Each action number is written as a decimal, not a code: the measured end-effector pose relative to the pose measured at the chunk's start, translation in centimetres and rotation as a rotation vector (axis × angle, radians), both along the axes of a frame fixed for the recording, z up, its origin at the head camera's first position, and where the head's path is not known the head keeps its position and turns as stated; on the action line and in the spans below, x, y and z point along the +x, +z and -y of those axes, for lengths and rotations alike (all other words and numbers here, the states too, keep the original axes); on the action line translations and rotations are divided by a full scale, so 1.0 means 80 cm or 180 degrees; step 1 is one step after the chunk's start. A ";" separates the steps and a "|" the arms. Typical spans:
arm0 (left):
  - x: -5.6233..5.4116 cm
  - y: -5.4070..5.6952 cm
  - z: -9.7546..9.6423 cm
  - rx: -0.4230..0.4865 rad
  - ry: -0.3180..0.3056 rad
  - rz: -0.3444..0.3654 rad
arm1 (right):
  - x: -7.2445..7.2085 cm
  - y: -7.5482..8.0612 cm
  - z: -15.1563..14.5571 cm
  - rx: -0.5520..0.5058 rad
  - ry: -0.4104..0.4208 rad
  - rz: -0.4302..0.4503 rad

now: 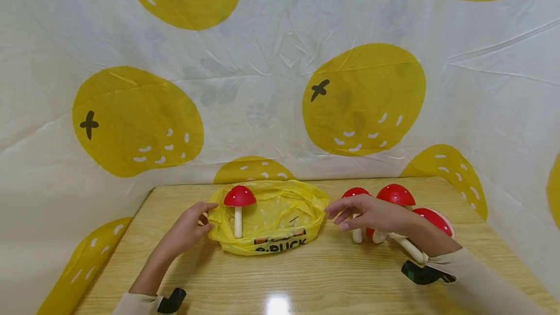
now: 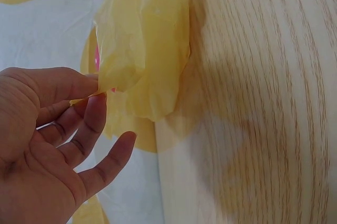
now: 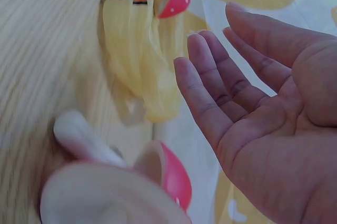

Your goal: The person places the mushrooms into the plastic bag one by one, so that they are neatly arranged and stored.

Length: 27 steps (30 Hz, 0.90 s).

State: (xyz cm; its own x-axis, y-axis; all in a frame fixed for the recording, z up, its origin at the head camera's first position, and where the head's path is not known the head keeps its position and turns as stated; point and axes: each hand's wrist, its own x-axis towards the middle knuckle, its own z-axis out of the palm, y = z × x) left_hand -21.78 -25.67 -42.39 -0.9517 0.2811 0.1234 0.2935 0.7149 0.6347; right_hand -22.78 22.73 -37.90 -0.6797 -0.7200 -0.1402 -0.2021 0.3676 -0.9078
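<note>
A yellow plastic bag [image 1: 280,246] with black lettering lies on the table, its mouth spread wide. Inside its left part is a toy mushroom [image 1: 239,196] with a red, white-dotted cap and a pale stem. At the bag's left rim my left hand [image 1: 188,230] pinches the thin plastic [image 2: 124,66] between thumb and fingers, the little finger held apart. My right hand [image 1: 372,213] hovers by the right rim, fingers loosely extended and holding nothing. Beneath and behind it several more red-capped mushrooms [image 1: 395,193] lie in a group, partly hidden by the hand and forearm.
The wooden table [image 1: 245,286] ends at the back against a white cloth [image 1: 258,125] printed with large yellow fruit, which also hangs at both sides. Dark straps [image 1: 422,273] sit on the wrists. One mushroom [image 1: 437,220] lies under the right forearm.
</note>
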 end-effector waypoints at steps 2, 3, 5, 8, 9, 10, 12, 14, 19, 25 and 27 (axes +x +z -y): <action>0.000 0.000 0.000 0.0010 0.0004 0.0021 | 0.001 0.003 -0.010 0.0037 -0.0025 -0.0013; 0.000 0.000 0.000 0.0015 0.0011 0.0028 | 0.001 0.005 -0.015 0.0054 -0.0041 -0.0021; 0.000 0.000 0.000 0.0014 0.0019 0.0037 | 0.002 0.007 -0.024 0.0058 -0.0071 -0.0040; 0.000 0.000 0.000 0.0009 0.0019 0.0034 | 0.005 0.009 -0.039 0.0076 -0.0119 -0.0088; 0.000 0.001 0.000 0.0005 0.0011 0.0029 | 0.006 0.009 -0.044 0.0075 -0.0124 -0.0108; 0.001 0.001 0.000 0.0001 0.0006 0.0025 | 0.007 0.009 -0.049 0.0070 -0.0124 -0.0134; 0.001 0.001 -0.001 -0.0002 -0.0006 0.0018 | 0.008 0.009 -0.059 0.0064 -0.0116 -0.0151; 0.001 0.001 -0.001 0.0000 -0.0009 0.0015 | 0.009 0.009 -0.069 0.0027 -0.0066 -0.0174; 0.000 0.001 -0.001 -0.0005 -0.0001 0.0016 | 0.010 0.009 -0.090 -0.0012 0.0021 -0.0277; -0.001 -0.001 0.000 -0.0005 0.0002 0.0018 | 0.019 0.010 -0.109 0.0100 -0.0113 -0.0353; -0.002 -0.001 0.001 0.0004 -0.0006 0.0020 | 0.022 0.010 -0.115 0.0095 -0.0132 -0.0321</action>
